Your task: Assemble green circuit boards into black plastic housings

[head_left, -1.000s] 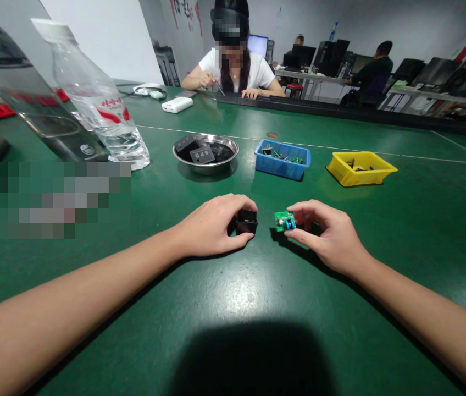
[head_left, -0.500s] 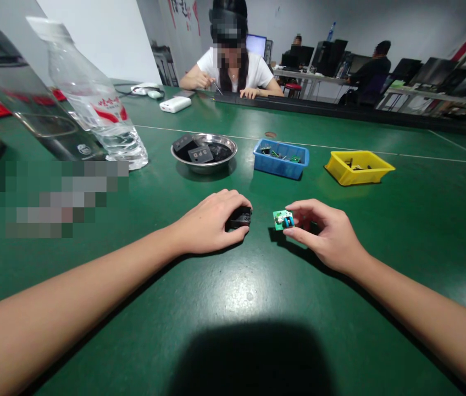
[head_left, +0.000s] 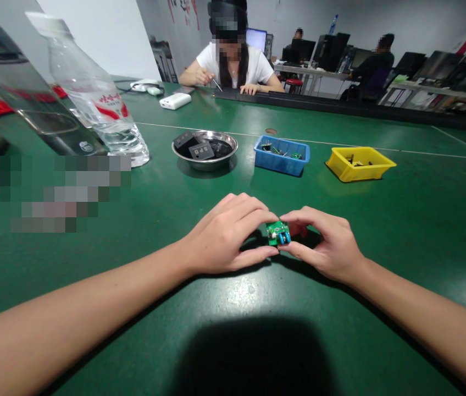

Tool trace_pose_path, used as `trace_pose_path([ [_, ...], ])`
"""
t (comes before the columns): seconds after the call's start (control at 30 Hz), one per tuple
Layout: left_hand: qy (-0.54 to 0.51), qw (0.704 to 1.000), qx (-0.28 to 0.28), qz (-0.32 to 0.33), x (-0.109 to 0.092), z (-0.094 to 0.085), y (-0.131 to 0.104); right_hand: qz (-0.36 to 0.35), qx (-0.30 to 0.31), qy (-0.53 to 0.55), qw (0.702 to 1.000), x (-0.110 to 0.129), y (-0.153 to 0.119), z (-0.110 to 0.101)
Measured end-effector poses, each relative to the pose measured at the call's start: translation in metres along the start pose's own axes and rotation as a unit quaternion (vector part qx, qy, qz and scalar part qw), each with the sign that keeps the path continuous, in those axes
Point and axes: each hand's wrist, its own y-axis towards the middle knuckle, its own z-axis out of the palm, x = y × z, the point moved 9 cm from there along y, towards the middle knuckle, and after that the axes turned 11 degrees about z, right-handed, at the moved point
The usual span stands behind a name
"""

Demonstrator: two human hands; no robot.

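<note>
A small green circuit board (head_left: 278, 233) with blue parts lies between the fingertips of both hands. My right hand (head_left: 326, 242) pinches it from the right with thumb and forefinger. From the left, the thumb and forefinger of my left hand (head_left: 233, 234) reach the board's left edge. The black housing is now hidden, under the board or behind the left fingers. Beyond the hands stand a metal bowl (head_left: 206, 164) of black housings, a blue bin (head_left: 280, 163) with green boards and a yellow bin (head_left: 359, 171) with small dark pieces.
A clear water bottle (head_left: 109, 113) and a grey bottle (head_left: 51, 118) stand at the left on the green table (head_left: 381, 214). A white power bank (head_left: 175, 101) lies farther back. Across the table sits a person (head_left: 233, 66) behind a long black strip (head_left: 340, 105).
My left hand has moved right and slightly nearer, meeting the board. The right hand has lowered a little with the board. The black housing, visible in the left hand before, is out of sight.
</note>
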Motion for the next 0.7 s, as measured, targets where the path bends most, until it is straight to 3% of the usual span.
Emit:
trace_pose_path([
  [0.7, 0.009, 1.0, 0.02, 0.015, 0.0081, 0.0028, -0.0041, -0.035, 0.015, -0.027, 0.999, 0.0027, 0.0019, -0.0001],
])
